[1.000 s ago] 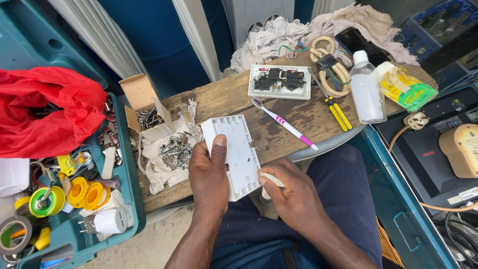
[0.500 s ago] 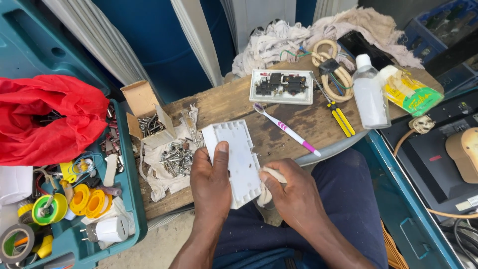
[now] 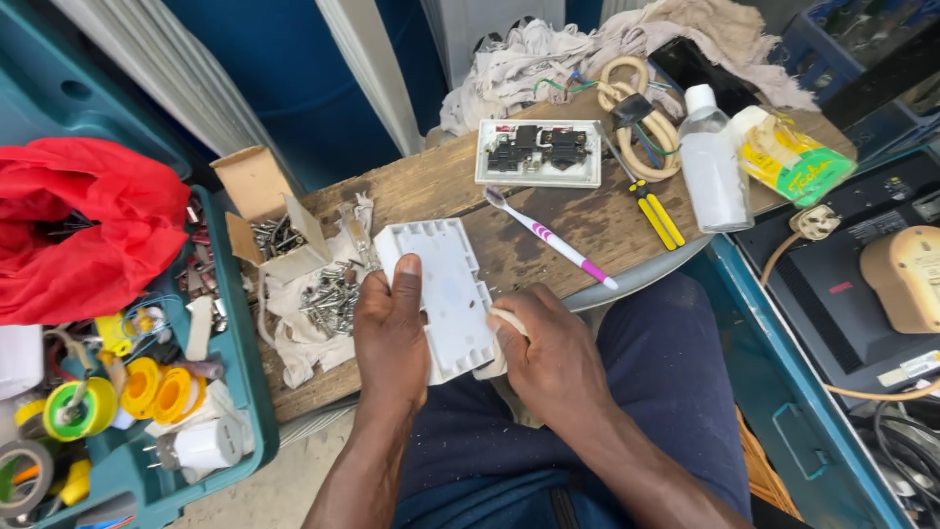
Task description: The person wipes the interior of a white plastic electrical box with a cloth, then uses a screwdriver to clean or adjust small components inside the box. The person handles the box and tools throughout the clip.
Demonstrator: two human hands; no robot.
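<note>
1. Here, a worn wooden board (image 3: 529,211) lies across the person's lap, bearing most of the clutter.
2. The left hand (image 3: 390,333) grips a white plastic cover plate (image 3: 446,294) at the board's near edge, thumb pressed on its upper face, fingers curled underneath.
3. The right hand (image 3: 553,348) is closed around a small pale cloth wad (image 3: 504,328), touching the plate's right edge.
4. A white socket module (image 3: 539,154) lies farther back.
5. A toothbrush (image 3: 548,238) lies between them.
6. Loose screws (image 3: 328,294) sit left of the plate.

toothbrush (image 3: 550,238) — behind plate (image 3: 446,294)
</note>
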